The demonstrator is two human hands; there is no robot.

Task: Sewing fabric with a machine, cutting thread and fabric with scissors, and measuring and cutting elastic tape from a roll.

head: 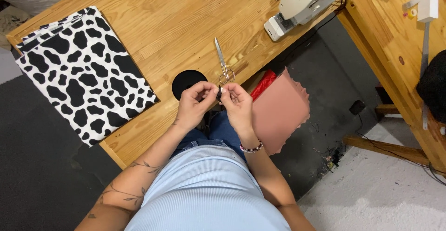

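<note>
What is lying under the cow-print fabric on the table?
The cow-print fabric lies folded on the wooden table; bare wood shows around it. Whether anything sits beneath it cannot be seen, because the cloth covers that part.

Table (176, 26), upper left: pale wood, visible grain, smooth matt finish. Cow-print fabric (83, 73), left: woven cloth, matt. Scissors (223, 64), centre: bright metal, glossy. Sewing machine (302, 3), top: cream plastic, slight sheen. Pink sheet (281, 110), centre right: matt, scalloped edge.

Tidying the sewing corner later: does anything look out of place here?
Mostly the pink cloth: it hangs off the table edge with a wavy, uneven rim. Scissors lie flat, the spotted fabric neatly folded.
</note>
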